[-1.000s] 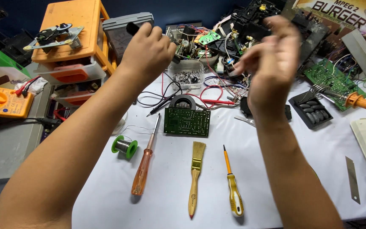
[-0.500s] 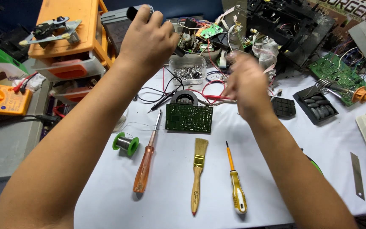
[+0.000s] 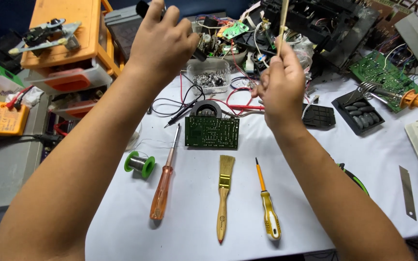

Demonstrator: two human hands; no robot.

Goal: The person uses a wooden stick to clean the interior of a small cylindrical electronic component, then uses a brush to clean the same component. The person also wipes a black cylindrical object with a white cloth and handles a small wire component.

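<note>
The left hand [image 3: 163, 41] is seen from the back, so the fingers are hidden; they curl tight round a dark tool [image 3: 143, 8] whose black end pokes out above the knuckles, its other end emerging near the thumb. What kind of tool it is cannot be told. The right hand [image 3: 280, 87] is raised, fingers pinched on a thin pale stick [image 3: 283, 19] that stands upright and runs off the top edge. Both forearms reach up from the bottom corners, well above the white table [image 3: 189, 212]. Below the hands lie a green board [image 3: 212, 132], a solder spool [image 3: 140, 164], an orange screwdriver [image 3: 163, 191], a brush [image 3: 224, 193] and a yellow screwdriver [image 3: 268, 210]. The clutter of wires behind is hard to sort out.
</note>
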